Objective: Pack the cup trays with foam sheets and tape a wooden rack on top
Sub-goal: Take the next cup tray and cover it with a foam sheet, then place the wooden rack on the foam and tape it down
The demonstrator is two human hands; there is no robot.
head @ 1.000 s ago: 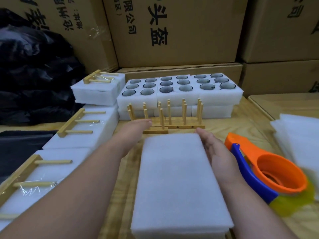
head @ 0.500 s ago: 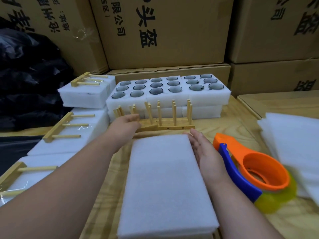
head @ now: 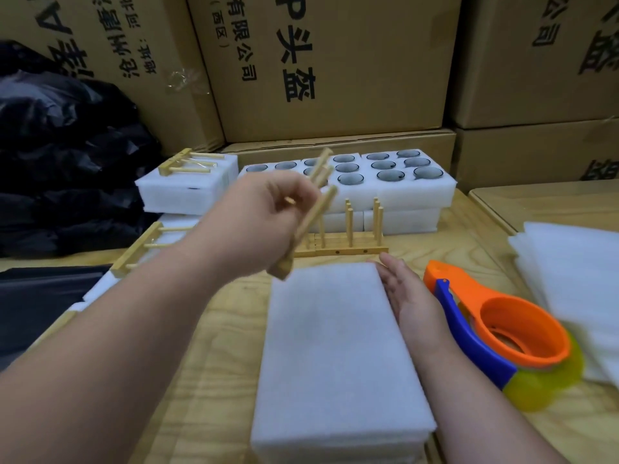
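A white foam-covered pack [head: 335, 356] lies lengthwise on the wooden table [head: 217, 380] in front of me. My left hand [head: 264, 222] grips a wooden rack [head: 311, 212] and holds it tilted in the air above the pack's far left corner. My right hand [head: 408, 296] rests flat with straight fingers against the pack's right side. More wooden racks [head: 348, 242] stand upright just beyond the pack. Behind them are white foam cup trays [head: 402, 192] holding several glass cups [head: 388, 175].
An orange and blue tape dispenser [head: 502, 333] with yellowish tape lies right of my right hand. Loose foam sheets [head: 576, 279] are stacked at the far right. Finished packs with racks taped on top [head: 187, 182] sit at the left. Cardboard boxes [head: 335, 61] wall the back.
My left hand has taken hold of one wooden rack from the row and lifted it, tilted, above the pack. My right hand stays against the pack's right side.
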